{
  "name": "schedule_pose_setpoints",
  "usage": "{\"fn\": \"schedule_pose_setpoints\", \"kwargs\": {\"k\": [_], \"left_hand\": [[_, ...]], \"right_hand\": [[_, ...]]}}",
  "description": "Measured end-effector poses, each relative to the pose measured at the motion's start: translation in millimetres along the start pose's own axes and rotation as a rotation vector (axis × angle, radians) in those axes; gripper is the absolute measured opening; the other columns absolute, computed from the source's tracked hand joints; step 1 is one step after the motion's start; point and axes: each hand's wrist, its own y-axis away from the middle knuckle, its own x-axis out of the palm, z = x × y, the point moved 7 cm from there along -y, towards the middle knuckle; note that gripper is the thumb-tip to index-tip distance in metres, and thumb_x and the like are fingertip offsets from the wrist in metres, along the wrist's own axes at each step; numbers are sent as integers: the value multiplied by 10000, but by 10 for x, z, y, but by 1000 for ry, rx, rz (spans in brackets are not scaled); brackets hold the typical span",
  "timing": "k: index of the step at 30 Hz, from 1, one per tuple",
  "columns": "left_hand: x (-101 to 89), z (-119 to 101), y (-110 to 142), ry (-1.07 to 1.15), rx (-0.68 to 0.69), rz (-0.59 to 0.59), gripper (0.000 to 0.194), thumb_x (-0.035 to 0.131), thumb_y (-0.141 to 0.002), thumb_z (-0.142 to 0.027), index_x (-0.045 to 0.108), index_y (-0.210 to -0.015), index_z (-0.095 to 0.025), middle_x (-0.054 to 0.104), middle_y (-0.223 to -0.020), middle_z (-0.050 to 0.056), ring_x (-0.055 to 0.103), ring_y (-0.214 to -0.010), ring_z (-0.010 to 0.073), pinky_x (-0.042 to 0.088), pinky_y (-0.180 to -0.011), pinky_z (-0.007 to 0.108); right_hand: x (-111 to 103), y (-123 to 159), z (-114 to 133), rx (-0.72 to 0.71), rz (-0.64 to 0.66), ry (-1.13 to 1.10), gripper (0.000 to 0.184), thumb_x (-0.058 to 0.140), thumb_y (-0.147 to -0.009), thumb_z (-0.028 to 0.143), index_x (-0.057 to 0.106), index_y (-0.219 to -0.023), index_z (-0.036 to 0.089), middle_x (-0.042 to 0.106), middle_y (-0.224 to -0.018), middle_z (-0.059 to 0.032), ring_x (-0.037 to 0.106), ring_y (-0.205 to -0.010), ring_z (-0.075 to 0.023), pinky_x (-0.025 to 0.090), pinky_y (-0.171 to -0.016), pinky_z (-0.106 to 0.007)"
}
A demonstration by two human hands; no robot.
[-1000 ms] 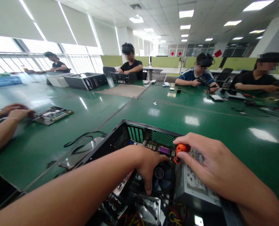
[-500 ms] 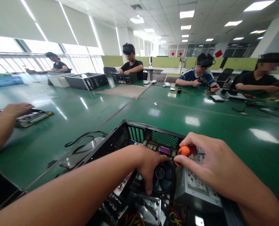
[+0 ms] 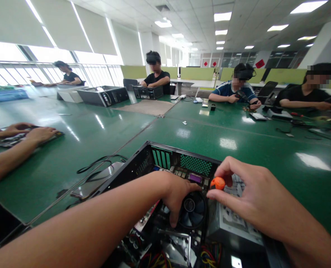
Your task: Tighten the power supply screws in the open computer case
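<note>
An open black computer case (image 3: 126, 163) lies in front of me with its inside facing up. My left hand (image 3: 176, 193) reaches into it, thumb and forefinger spread along the edge of a round black cooling fan (image 3: 195, 210). Between the thumb and fingers of my right hand (image 3: 246, 190) is the orange-and-black handle of a screwdriver (image 3: 217, 183), seen nearly end-on near the fan's upper right. Its shaft and tip are hidden. Below that hand sits a grey metal power supply (image 3: 227, 227). A purple connector (image 3: 195, 178) shows behind my left fingers.
A phone (image 3: 95, 182) and black cable (image 3: 98, 162) lie left of the case. Further left, another person's hands (image 3: 42, 136) work on a circuit board (image 3: 10, 139). Across the green table (image 3: 120, 130), several people sit among computer parts and another case (image 3: 104, 96).
The screwdriver handle has turned slightly in my right fingers, which have shifted a little. My left thumb has moved slightly. At the left, the other person's hand has moved right across the circuit board.
</note>
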Motion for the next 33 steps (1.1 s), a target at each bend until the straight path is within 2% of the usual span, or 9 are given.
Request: {"fn": "schedule_pose_setpoints", "kwargs": {"k": [2,5,10,16,20,28,31,33], "left_hand": [[0,-2,0,-1,-7,3,1224,767,-377,-238,151,-1434,-237,341,-1435,116,391,-1252,326,342,-1006,408],[-10,-7,1,-20,-12,3,1238,772,-369,-246,144,-1435,-233,317,-1445,125,373,-1266,324,327,-1017,400],[-2,12,9,-2,-9,14,1239,774,-382,-260,125,-1437,-240,315,-1446,128,380,-1260,326,329,-1014,401],[13,22,-26,61,59,-30,1178,788,-366,-342,249,-1404,-202,442,-1363,109,449,-1194,343,362,-989,410],[22,23,-62,29,86,-39,1157,768,-385,-372,241,-1402,-210,415,-1383,100,423,-1214,342,329,-1013,406],[5,5,-77,27,119,-38,1100,764,-381,-465,306,-1358,-251,456,-1348,72,445,-1192,338,345,-1003,391],[13,-9,-71,28,118,-24,1110,766,-390,-410,277,-1372,-242,443,-1360,77,438,-1199,339,343,-1003,397],[2,-17,-56,36,103,-31,1110,767,-394,-375,271,-1377,-236,448,-1356,79,437,-1200,340,341,-1004,406]], "right_hand": [[-5,0,4,5,4,-9,180,657,-742,365,533,-794,246,629,-760,39,581,-671,-138,432,-580,-250],[-53,22,32,-32,-33,-17,109,601,-793,285,552,-889,266,642,-852,34,594,-765,-142,452,-648,-250],[-160,152,58,-50,-87,-89,196,579,-812,267,565,-1000,322,644,-998,40,605,-903,-148,486,-733,-238],[-101,269,227,-151,30,-108,269,624,-772,260,573,-1014,368,661,-1014,53,621,-928,-168,500,-798,-279],[-21,237,334,-196,117,-155,259,602,-780,216,592,-1015,324,676,-1002,32,633,-895,-163,489,-828,-276],[44,183,298,-146,160,-147,296,600,-793,233,559,-1050,374,643,-1057,83,587,-960,-140,450,-850,-259],[51,183,300,-139,172,-155,288,613,-783,219,567,-1030,359,643,-1036,77,587,-931,-142,450,-829,-262],[64,175,293,-120,184,-157,231,630,-768,226,573,-965,332,648,-961,70,589,-861,-140,459,-756,-256]]}}
